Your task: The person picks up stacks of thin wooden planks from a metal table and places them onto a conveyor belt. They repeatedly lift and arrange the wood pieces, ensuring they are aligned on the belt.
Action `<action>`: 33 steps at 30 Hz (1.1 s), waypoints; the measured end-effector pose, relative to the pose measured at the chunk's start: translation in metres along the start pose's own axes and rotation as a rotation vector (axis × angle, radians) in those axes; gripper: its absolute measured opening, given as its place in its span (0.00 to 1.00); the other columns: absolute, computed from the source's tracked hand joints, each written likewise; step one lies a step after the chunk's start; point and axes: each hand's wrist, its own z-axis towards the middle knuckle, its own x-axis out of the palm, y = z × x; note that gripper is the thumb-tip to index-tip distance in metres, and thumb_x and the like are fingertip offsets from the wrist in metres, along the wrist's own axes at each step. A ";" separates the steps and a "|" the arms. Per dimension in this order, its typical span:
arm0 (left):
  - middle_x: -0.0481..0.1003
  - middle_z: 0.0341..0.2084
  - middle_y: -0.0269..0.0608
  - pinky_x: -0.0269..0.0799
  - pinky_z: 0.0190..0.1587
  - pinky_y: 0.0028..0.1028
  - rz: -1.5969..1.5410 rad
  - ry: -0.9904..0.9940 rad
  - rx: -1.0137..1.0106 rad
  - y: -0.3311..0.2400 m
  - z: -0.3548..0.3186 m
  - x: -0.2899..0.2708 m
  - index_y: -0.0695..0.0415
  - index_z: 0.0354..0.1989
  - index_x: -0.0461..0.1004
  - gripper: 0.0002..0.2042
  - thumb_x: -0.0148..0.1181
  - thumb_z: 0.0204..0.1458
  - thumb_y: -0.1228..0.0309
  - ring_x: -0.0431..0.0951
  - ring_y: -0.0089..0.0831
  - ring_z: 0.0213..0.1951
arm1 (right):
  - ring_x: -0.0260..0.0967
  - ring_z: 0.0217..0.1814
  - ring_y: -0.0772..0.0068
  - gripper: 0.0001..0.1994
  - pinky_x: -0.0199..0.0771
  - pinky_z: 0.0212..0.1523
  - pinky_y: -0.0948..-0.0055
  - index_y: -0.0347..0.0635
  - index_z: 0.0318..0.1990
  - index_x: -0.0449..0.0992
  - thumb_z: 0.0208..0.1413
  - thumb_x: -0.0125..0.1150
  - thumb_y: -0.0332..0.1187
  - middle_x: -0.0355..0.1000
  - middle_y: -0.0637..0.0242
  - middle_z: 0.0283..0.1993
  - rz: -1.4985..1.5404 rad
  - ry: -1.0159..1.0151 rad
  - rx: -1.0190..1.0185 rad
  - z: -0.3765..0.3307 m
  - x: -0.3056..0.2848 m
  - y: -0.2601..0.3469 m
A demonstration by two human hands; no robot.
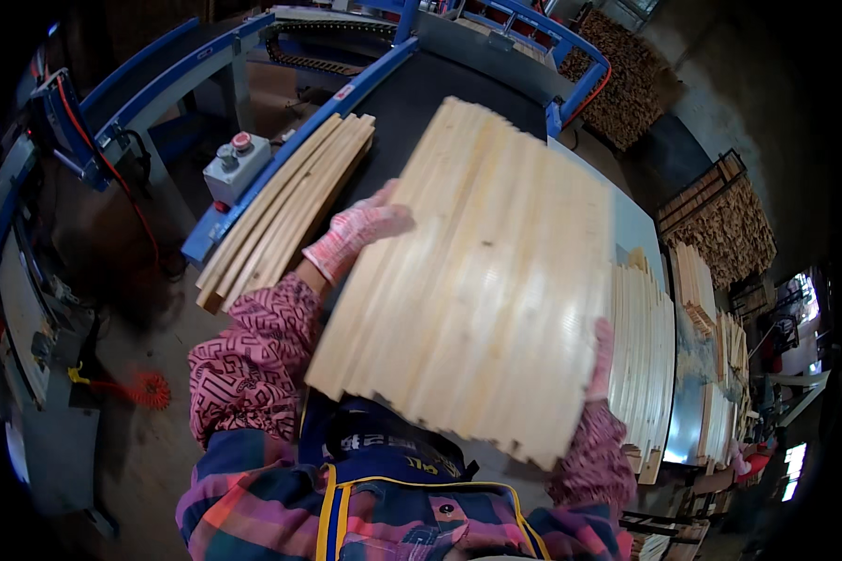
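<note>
A wide row of pale wooden strips (477, 271), pressed side by side with uneven ends, spans the space between my hands in front of my apron. My left hand (360, 229), in a pink-and-white knit glove, grips its left edge. My right hand (601, 360) presses against the right edge; its fingers are partly hidden by the wood. Left of the row, a smaller stack of wooden strips (295, 201) rests across the blue frame of the black conveyor belt (449, 79).
A grey control box (236, 166) with a red button sits by the blue rail on the left. More strips (641, 355) lie on the table at right. Bundled wood stacks (720, 224) stand farther back. A red coiled hose (145, 391) hangs at lower left. Another person's arm (753, 461) shows far right.
</note>
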 end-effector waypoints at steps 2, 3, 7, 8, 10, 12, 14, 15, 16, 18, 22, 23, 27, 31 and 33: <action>0.72 0.48 0.50 0.63 0.58 0.45 1.121 -0.140 0.184 0.009 0.011 -0.057 0.52 0.70 0.58 0.31 0.54 0.59 0.56 0.71 0.49 0.51 | 0.73 0.57 0.55 0.29 0.72 0.61 0.61 0.35 0.57 0.71 0.67 0.47 0.55 0.76 0.51 0.53 -0.601 -0.066 -0.170 0.079 -0.061 -0.051; 0.71 0.52 0.51 0.57 0.61 0.48 1.662 -0.204 0.253 -0.002 0.011 -0.068 0.51 0.69 0.59 0.30 0.51 0.60 0.52 0.68 0.51 0.55 | 0.70 0.61 0.51 0.30 0.69 0.63 0.63 0.35 0.63 0.65 0.68 0.45 0.53 0.70 0.45 0.59 -1.214 -0.118 -0.270 0.122 -0.083 -0.083; 0.65 0.63 0.51 0.46 0.67 0.52 1.729 -0.123 -0.075 -0.043 -0.022 -0.084 0.49 0.66 0.63 0.30 0.45 0.60 0.45 0.60 0.50 0.65 | 0.59 0.72 0.56 0.35 0.64 0.67 0.65 0.38 0.74 0.50 0.67 0.53 0.45 0.55 0.47 0.74 -1.018 -0.187 -0.229 0.187 -0.076 -0.135; 0.65 0.62 0.50 0.47 0.66 0.51 1.827 -0.123 0.021 -0.038 -0.032 -0.098 0.49 0.65 0.64 0.30 0.45 0.61 0.44 0.60 0.50 0.65 | 0.58 0.73 0.60 0.37 0.63 0.68 0.66 0.39 0.75 0.49 0.65 0.57 0.44 0.55 0.51 0.74 -0.485 -0.055 -0.230 0.180 -0.053 -0.142; 0.66 0.62 0.50 0.46 0.67 0.52 1.689 -0.067 -0.080 -0.035 -0.017 -0.095 0.49 0.65 0.64 0.30 0.44 0.61 0.44 0.60 0.50 0.65 | 0.60 0.70 0.67 0.40 0.63 0.66 0.71 0.41 0.76 0.47 0.62 0.63 0.39 0.59 0.59 0.72 -0.360 -0.143 -0.232 0.179 -0.034 -0.131; 0.66 0.62 0.51 0.45 0.68 0.52 1.597 -0.031 -0.128 -0.043 0.008 -0.078 0.49 0.65 0.64 0.30 0.43 0.62 0.43 0.60 0.51 0.65 | 0.63 0.67 0.66 0.40 0.64 0.65 0.72 0.43 0.76 0.47 0.62 0.62 0.39 0.60 0.60 0.72 -0.452 -0.100 -0.233 0.200 -0.046 -0.131; 0.66 0.62 0.52 0.43 0.69 0.51 1.507 -0.058 -0.136 -0.060 0.031 -0.050 0.50 0.65 0.65 0.30 0.42 0.62 0.43 0.59 0.51 0.67 | 0.66 0.65 0.67 0.41 0.64 0.65 0.73 0.43 0.76 0.48 0.60 0.63 0.40 0.62 0.59 0.71 -0.548 -0.130 -0.271 0.198 -0.044 -0.142; 0.66 0.61 0.52 0.44 0.69 0.50 1.551 -0.100 -0.043 -0.050 0.046 -0.037 0.50 0.64 0.66 0.30 0.42 0.62 0.43 0.59 0.51 0.66 | 0.67 0.65 0.65 0.41 0.64 0.65 0.72 0.44 0.76 0.49 0.60 0.62 0.45 0.63 0.58 0.70 -0.798 -0.151 -0.266 0.189 -0.031 -0.133; 0.66 0.61 0.52 0.45 0.69 0.50 1.594 -0.133 0.052 -0.037 0.061 -0.021 0.50 0.63 0.66 0.30 0.43 0.61 0.43 0.59 0.50 0.66 | 0.67 0.66 0.63 0.42 0.64 0.65 0.71 0.46 0.75 0.50 0.59 0.62 0.49 0.64 0.56 0.70 -1.040 -0.176 -0.244 0.177 -0.016 -0.122; 0.67 0.60 0.52 0.47 0.68 0.48 1.703 -0.086 0.115 -0.016 0.066 0.017 0.51 0.62 0.67 0.30 0.45 0.60 0.43 0.60 0.50 0.65 | 0.65 0.68 0.58 0.41 0.62 0.66 0.68 0.49 0.74 0.53 0.58 0.57 0.57 0.65 0.54 0.69 -1.298 -0.234 -0.130 0.174 -0.008 -0.111; 0.68 0.57 0.52 0.49 0.67 0.48 1.550 0.127 0.153 0.010 0.059 0.055 0.53 0.56 0.70 0.27 0.51 0.56 0.45 0.61 0.51 0.63 | 0.51 0.76 0.48 0.45 0.51 0.73 0.56 0.47 0.75 0.49 0.56 0.54 0.62 0.50 0.57 0.77 -1.782 -0.408 -0.227 0.107 -0.023 -0.067; 0.68 0.56 0.52 0.48 0.67 0.48 1.544 0.141 0.081 0.011 0.061 0.059 0.53 0.55 0.70 0.27 0.52 0.56 0.46 0.60 0.51 0.63 | 0.48 0.77 0.46 0.46 0.47 0.74 0.51 0.46 0.75 0.50 0.56 0.55 0.62 0.49 0.56 0.78 -1.952 -0.527 -0.264 0.088 -0.045 -0.055; 0.68 0.57 0.50 0.50 0.67 0.47 1.561 0.107 0.196 0.020 0.065 0.058 0.53 0.56 0.70 0.26 0.53 0.56 0.47 0.60 0.51 0.63 | 0.39 0.80 0.44 0.48 0.37 0.75 0.44 0.42 0.74 0.50 0.53 0.56 0.63 0.46 0.50 0.77 -2.178 -0.967 -0.054 0.024 -0.127 -0.007; 0.66 0.60 0.50 0.48 0.69 0.47 1.578 0.123 0.133 0.020 0.067 0.062 0.52 0.59 0.69 0.27 0.54 0.57 0.48 0.58 0.48 0.67 | 0.42 0.78 0.47 0.51 0.41 0.75 0.51 0.41 0.74 0.48 0.51 0.57 0.64 0.47 0.48 0.76 -2.021 -1.012 0.230 -0.009 -0.122 0.011; 0.65 0.62 0.49 0.47 0.70 0.47 1.608 0.140 0.124 0.024 0.069 0.062 0.51 0.60 0.68 0.27 0.54 0.57 0.48 0.56 0.47 0.68 | 0.44 0.78 0.47 0.52 0.43 0.74 0.51 0.42 0.74 0.48 0.48 0.59 0.64 0.47 0.50 0.76 -2.012 -1.053 0.263 -0.004 -0.117 0.004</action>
